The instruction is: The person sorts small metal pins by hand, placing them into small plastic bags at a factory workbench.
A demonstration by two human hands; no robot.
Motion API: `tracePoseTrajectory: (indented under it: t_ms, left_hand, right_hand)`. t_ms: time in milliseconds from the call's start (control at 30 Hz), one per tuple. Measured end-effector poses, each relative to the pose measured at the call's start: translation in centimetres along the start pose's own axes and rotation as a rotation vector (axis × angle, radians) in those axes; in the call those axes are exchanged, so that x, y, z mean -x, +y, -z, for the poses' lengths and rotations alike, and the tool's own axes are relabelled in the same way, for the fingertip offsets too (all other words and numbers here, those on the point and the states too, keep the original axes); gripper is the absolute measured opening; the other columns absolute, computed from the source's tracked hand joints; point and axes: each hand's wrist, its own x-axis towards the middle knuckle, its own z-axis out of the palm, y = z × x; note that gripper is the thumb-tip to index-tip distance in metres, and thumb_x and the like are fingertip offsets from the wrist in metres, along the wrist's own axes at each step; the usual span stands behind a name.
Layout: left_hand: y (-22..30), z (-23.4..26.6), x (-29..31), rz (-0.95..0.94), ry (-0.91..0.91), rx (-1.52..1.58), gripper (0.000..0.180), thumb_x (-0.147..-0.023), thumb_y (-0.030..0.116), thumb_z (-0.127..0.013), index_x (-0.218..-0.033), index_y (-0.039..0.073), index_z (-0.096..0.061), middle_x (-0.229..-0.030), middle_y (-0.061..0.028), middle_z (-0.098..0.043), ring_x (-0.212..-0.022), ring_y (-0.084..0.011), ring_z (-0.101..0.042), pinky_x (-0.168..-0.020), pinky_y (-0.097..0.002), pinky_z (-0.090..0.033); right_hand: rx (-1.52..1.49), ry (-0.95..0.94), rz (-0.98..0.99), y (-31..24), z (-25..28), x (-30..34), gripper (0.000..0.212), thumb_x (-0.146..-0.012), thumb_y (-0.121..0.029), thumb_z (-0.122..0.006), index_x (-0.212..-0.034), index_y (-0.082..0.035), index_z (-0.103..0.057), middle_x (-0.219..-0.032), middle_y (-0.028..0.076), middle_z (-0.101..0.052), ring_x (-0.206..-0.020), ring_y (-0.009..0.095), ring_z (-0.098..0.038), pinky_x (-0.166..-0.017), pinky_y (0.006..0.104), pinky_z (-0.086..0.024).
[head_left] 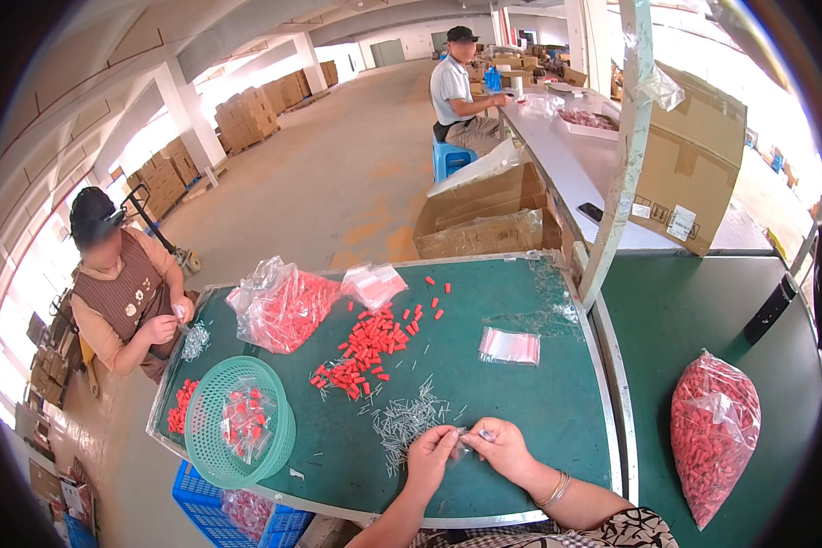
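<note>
My left hand and my right hand meet over the near part of the green table, thumbs and fingers pinched together. Between them is a small clear plastic bag, gripped from both sides; its contents are too small to make out. Just left of my left hand lies a loose heap of thin metal screws. Beyond it spreads a pile of short red plastic plugs. A stack of flat clear bags rests past my right hand.
A green mesh basket holding filled bags stands at left, above a blue crate. A large bag of red plugs sits at the back; another bag lies right, beyond a metal post. Two people sit or stand beyond.
</note>
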Motion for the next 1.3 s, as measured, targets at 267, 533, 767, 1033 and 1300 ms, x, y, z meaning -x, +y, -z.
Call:
tracePoseTrajectory:
  t_ms: [267, 533, 767, 1033, 1300]
  left_hand:
    - [-0.2, 0.1, -0.2, -0.041, 0.043, -0.041, 0.009, -0.091, 0.008, -0.059, -0.096, 0.001, -0.062, -0.077, 0.0000, -0.060, -0.064, -0.0058, -0.053, -0.059, -0.0196, -0.043]
    - [-0.2, 0.1, -0.2, -0.033, 0.024, 0.016, 0.008, -0.091, 0.007, -0.058, -0.095, 0.001, -0.061, -0.076, 0.0001, -0.059, -0.065, -0.0059, -0.053, -0.060, -0.0208, -0.045]
    - [0.1, 0.0, 0.0, -0.013, 0.029, -0.004, 0.008, -0.091, 0.006, -0.057, -0.096, 0.001, -0.061, -0.080, -0.0006, -0.061, -0.066, -0.0057, -0.053, -0.061, -0.0209, -0.046]
    - [-0.3, 0.3, -0.2, -0.026, 0.020, -0.007, 0.008, -0.091, 0.007, -0.057, -0.096, 0.001, -0.061, -0.079, -0.0006, -0.060, -0.067, -0.0056, -0.053, -0.062, -0.0209, -0.046]
    - [-0.3, 0.2, -0.1, -0.071, 0.034, -0.032, 0.007, -0.091, 0.007, -0.058, -0.095, 0.001, -0.061, -0.075, 0.0007, -0.058, -0.065, -0.0051, -0.051, -0.061, -0.0193, -0.042]
  right_hand:
    - [-0.137, -0.027, -0.074, -0.2, 0.5, -0.4, 0.015, -0.089, -0.018, -0.065, -0.088, -0.004, -0.066, -0.067, -0.004, -0.056, -0.055, 0.003, -0.048, -0.048, 0.0190, -0.040]
    - [0.084, -0.042, -0.010, -0.5, 0.7, -0.4, 0.015, -0.085, -0.017, -0.068, -0.081, -0.002, -0.066, -0.069, 0.004, -0.058, -0.061, 0.012, -0.054, -0.057, 0.0275, -0.045]
    - [0.167, -0.023, 0.015, -1.0, 0.7, -0.3, 0.015, -0.082, -0.017, -0.069, -0.079, -0.003, -0.066, -0.071, 0.008, -0.058, -0.064, 0.019, -0.056, -0.061, 0.0315, -0.045]
    - [0.224, -0.006, 0.086, -1.1, 0.5, -0.3, 0.015, -0.083, -0.018, -0.070, -0.081, -0.003, -0.066, -0.072, 0.007, -0.058, -0.065, 0.018, -0.057, -0.061, 0.0317, -0.046]
    - [0.046, -0.065, -0.037, -1.1, 0.5, -0.3, 0.014, -0.086, -0.017, -0.067, -0.090, -0.003, -0.068, -0.074, 0.004, -0.059, -0.063, 0.011, -0.057, -0.057, 0.0272, -0.047]
